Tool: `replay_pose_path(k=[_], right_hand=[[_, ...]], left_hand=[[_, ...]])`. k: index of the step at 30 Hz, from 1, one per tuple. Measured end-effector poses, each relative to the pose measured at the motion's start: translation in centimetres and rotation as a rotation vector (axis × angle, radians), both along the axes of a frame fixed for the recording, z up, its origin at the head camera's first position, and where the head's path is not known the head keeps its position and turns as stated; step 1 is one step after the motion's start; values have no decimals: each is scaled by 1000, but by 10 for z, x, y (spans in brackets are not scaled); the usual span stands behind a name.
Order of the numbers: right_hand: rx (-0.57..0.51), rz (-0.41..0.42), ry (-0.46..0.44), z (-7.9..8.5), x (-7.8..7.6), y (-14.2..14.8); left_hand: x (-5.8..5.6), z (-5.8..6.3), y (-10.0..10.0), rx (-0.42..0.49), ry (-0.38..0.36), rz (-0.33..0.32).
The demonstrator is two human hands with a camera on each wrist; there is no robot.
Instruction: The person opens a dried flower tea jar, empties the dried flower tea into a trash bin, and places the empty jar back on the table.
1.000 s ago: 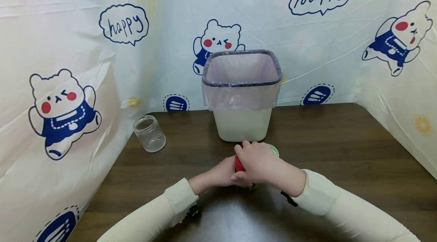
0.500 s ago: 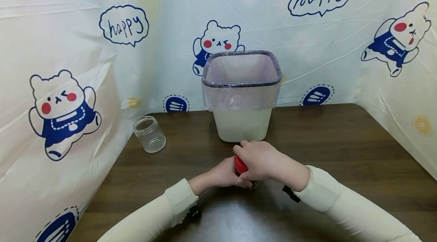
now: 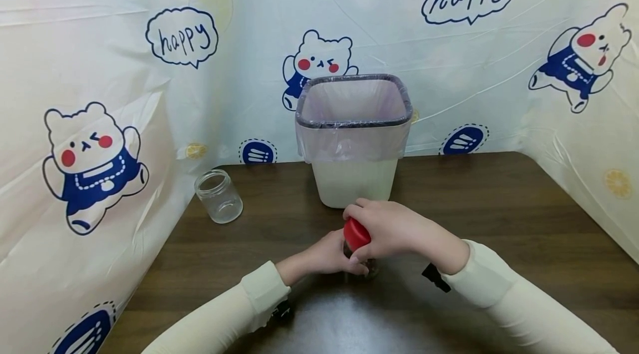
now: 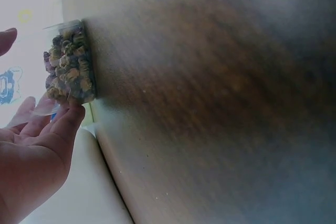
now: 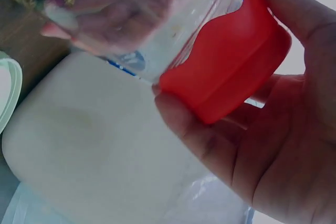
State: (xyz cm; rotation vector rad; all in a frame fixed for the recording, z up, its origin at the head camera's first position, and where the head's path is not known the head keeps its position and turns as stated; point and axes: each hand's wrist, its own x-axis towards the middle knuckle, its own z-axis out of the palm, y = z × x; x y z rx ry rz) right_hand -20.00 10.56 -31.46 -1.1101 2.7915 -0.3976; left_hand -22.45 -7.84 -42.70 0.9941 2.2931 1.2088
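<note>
A clear jar (image 4: 69, 64) holds dried flower buds in its lower part and stands upright on the table. My left hand (image 3: 330, 254) grips it from the left, fingers around its side. A red lid (image 3: 356, 234) with a wavy edge sits at the jar's mouth, tilted in the head view. My right hand (image 3: 391, 230) holds this lid between thumb and fingers, as the right wrist view shows on the red plastic (image 5: 226, 59). Whether the lid is loose from the glass I cannot tell. Most of the jar is hidden by my hands in the head view.
A bin (image 3: 356, 176) with a purple-tinted liner stands just behind my hands. At the table's left edge is a lidless glass jar (image 3: 219, 197). A green-rimmed round thing (image 5: 10, 90) lies on the table in the right wrist view. Printed curtains surround the brown table (image 3: 474, 204).
My right hand has shifted slightly up and to the right with the red lid, and more of the lid shows. The green rim is now covered by that hand. My left hand has barely moved.
</note>
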Motion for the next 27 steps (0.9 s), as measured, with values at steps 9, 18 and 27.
replay_pose_path(k=[9, 18, 27], right_hand=[[-159, 31, 0, 7, -5, 15], [-283, 2, -30, 5, -13, 26], [-371, -83, -130, 1, -24, 35]], left_hand=[[0, 2, 2, 0, -53, 14], [-2, 1, 3, -8, 7, 23], [0, 1, 3, -14, -32, 58]])
